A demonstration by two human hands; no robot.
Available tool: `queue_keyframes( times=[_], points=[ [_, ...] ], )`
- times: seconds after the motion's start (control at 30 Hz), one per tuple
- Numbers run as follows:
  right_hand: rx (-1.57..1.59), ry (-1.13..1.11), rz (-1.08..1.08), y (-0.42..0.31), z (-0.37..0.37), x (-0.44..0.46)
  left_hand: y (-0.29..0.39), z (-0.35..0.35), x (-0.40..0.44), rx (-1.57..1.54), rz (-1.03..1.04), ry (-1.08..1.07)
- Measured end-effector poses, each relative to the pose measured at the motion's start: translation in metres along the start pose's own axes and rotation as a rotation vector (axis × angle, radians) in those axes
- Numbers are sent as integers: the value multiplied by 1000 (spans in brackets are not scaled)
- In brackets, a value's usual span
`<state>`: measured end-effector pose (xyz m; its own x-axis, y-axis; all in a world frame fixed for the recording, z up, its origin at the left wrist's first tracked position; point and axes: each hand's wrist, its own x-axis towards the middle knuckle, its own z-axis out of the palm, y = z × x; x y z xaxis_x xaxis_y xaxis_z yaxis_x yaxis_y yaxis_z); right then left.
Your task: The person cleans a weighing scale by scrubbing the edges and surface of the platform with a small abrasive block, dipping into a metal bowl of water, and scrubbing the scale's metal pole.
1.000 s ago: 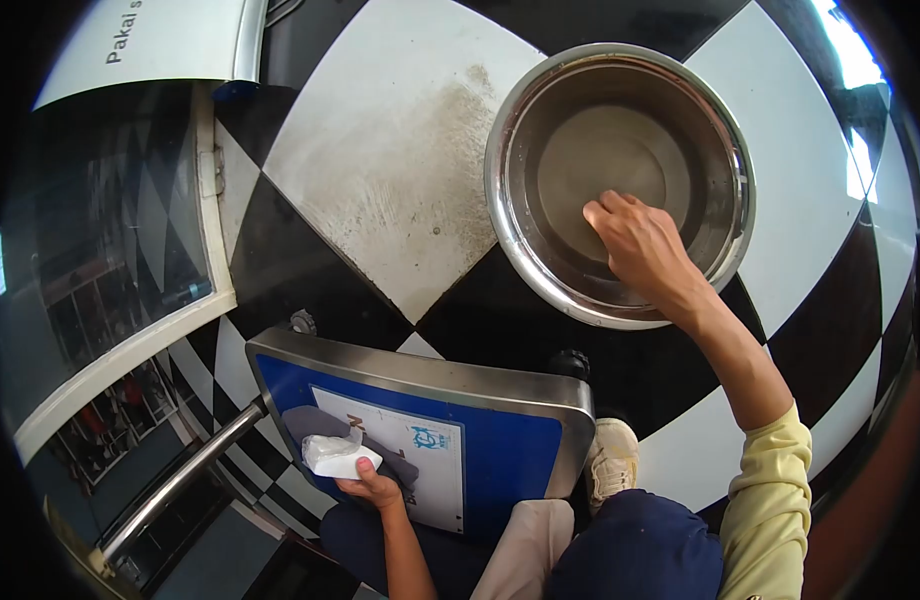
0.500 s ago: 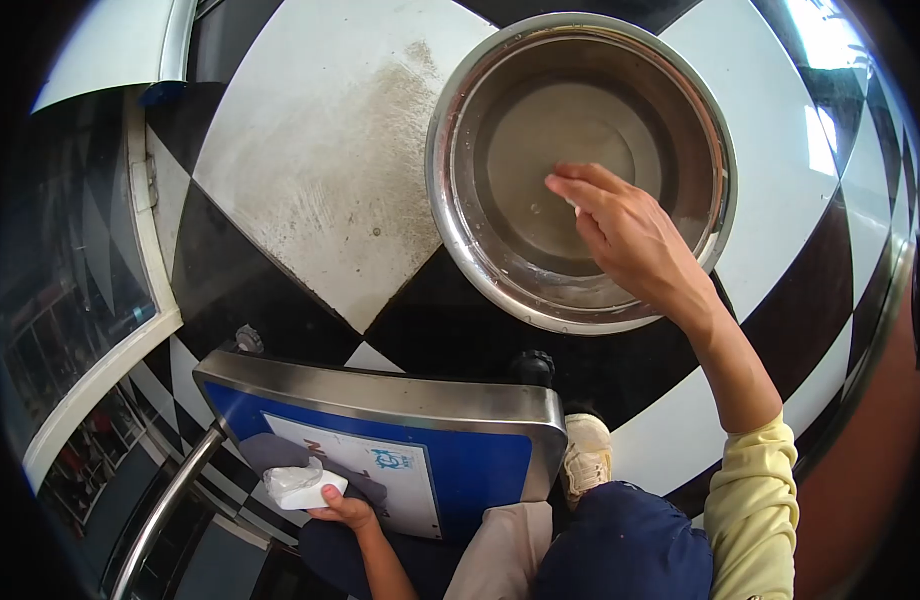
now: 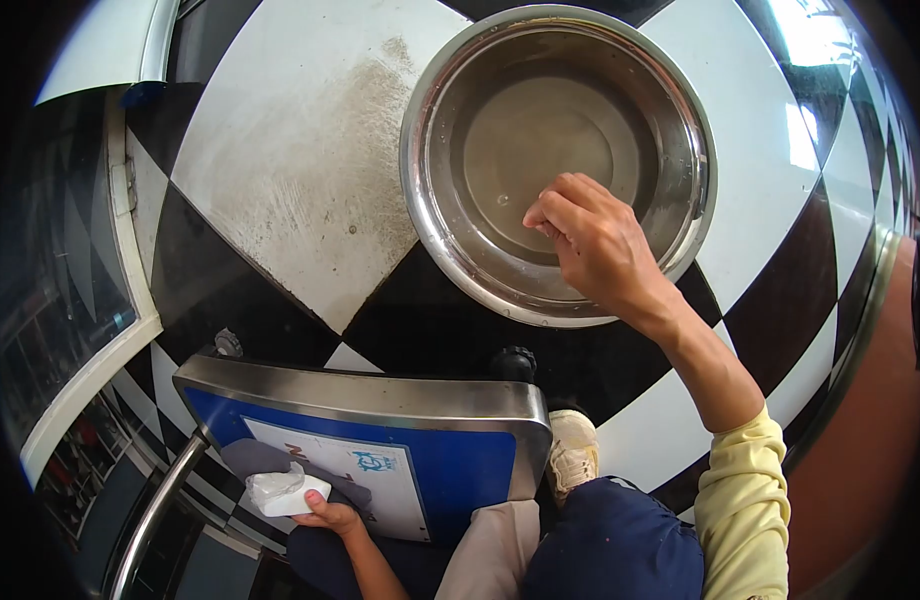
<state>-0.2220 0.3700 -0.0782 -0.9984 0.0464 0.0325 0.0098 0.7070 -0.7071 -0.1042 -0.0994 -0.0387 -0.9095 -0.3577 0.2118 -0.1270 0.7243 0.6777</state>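
My right hand (image 3: 605, 242) is over the near side of a round steel basin (image 3: 414, 190) that stands on the floor. Its fingers are curled in and pressed together, and whatever they may hold is hidden. Cloudy water (image 3: 525, 130) fills the lower part of the basin. Down at the lower left, my left hand (image 3: 330, 516) is closed around a small white block (image 3: 308, 494) with crumpled clear plastic (image 3: 272, 488) at its far end. That hand is in front of a blue panel with a steel frame (image 3: 365, 402).
A brownish stain (image 3: 365, 150) marks the white tile left of the basin. The panel has dark knobs (image 3: 514, 362) and a metal rail (image 3: 160, 510) beside it. A glass door (image 3: 65, 250) stands at the left. My shoe (image 3: 574, 452) is near the panel's right corner.
My right hand has drawn slightly back toward me, and its fingers have curled in from a straighter pose. The whole view has shifted a little; my left hand keeps the white block.
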Motion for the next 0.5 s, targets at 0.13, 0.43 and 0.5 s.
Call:
queue_keyframes(
  times=[0.13,0.43,0.5],
  points=[
    [265,5,-5,-39,-20,-25,8,5,2,-18,-12,27],
    [548,-264,31,-65,-6,-98,14,6,5,-25,-15,-1],
    [587,-221,95,-61,-7,-111,18,11,7,-9,4,9]
  ],
)
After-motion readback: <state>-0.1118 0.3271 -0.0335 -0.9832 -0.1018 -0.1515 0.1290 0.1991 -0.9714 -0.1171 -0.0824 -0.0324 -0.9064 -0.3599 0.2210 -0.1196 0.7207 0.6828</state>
